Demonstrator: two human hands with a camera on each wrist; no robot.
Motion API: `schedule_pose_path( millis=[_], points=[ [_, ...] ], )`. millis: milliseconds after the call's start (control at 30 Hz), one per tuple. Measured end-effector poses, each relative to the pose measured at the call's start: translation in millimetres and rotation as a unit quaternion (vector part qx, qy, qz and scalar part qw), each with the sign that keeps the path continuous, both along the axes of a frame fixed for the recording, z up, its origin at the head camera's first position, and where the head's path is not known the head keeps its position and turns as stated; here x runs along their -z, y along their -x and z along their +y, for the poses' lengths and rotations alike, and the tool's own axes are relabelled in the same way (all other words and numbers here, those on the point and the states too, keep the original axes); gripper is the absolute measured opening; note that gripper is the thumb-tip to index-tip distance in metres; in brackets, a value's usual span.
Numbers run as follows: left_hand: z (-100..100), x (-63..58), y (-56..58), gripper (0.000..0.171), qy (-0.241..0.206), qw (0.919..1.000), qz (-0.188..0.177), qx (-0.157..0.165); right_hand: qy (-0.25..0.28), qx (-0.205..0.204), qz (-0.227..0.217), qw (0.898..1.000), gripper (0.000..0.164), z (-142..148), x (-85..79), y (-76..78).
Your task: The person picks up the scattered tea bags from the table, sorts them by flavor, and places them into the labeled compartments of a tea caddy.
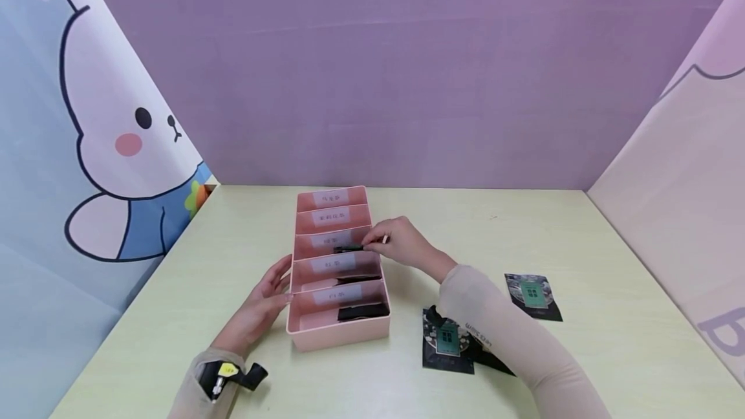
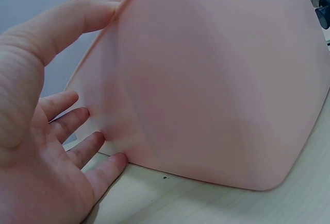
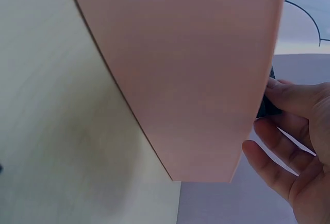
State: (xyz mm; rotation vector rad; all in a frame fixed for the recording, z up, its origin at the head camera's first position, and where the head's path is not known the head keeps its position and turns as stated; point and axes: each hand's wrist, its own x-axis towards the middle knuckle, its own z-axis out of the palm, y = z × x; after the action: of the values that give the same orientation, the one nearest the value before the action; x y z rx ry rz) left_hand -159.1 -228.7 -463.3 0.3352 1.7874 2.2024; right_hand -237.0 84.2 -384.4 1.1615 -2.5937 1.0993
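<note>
A pink divided box [image 1: 340, 336] stands on the table, with a white label in each compartment. My right hand [image 1: 401, 242] pinches a black tea packet [image 1: 348, 248] in the middle compartment; in the right wrist view only a dark bit of the packet [image 3: 268, 107] shows past the box wall. Against the box's left side rests my left hand [image 1: 262, 306], its thumb at the rim and its other fingers touching the outer wall [image 2: 206, 95]. Black packets lie in the nearest compartment [image 1: 363, 311] and the one behind it.
Right of the box lies a black packet with a green label [image 1: 447, 339], overlapping another packet [image 1: 493, 363] partly hidden under my right sleeve. A further packet [image 1: 533, 296] lies farther right. A purple backdrop [image 1: 372, 83] rises behind the table [image 1: 174, 315], with printed panels at both sides.
</note>
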Motion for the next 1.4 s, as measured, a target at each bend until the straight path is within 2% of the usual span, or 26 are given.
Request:
schedule_pose_path(
  millis=[233,433,900,1100,1400],
  points=[
    [0,0.1,0.9,0.083,-0.001,1.0,-0.004,0.0,-0.029,-0.006,0.026,0.999,0.009,0,3.0,-1.4],
    [1,-0.7,-0.2,0.082,-0.007,0.9999,0.007,0.006,-0.053,-0.007,0.044,0.998,0.01,-2,5.5,-1.4],
    [1,-0.5,-0.4,0.083,-0.009,0.9999,0.009,0.005,-0.075,-0.001,0.067,0.995,0.016,1,12.6,-0.9],
    [-1,1.2,0.3,0.082,-0.002,0.9999,0.01,0.002,-0.073,-0.01,0.07,0.995,0.022,6,13.1,-5.4],
    [-1,1.9,0.7,0.082,-0.007,1.0,0.001,0.005,-0.041,-0.016,0.13,0.99,0.024,20,15.2,-10.0]
  ],
)
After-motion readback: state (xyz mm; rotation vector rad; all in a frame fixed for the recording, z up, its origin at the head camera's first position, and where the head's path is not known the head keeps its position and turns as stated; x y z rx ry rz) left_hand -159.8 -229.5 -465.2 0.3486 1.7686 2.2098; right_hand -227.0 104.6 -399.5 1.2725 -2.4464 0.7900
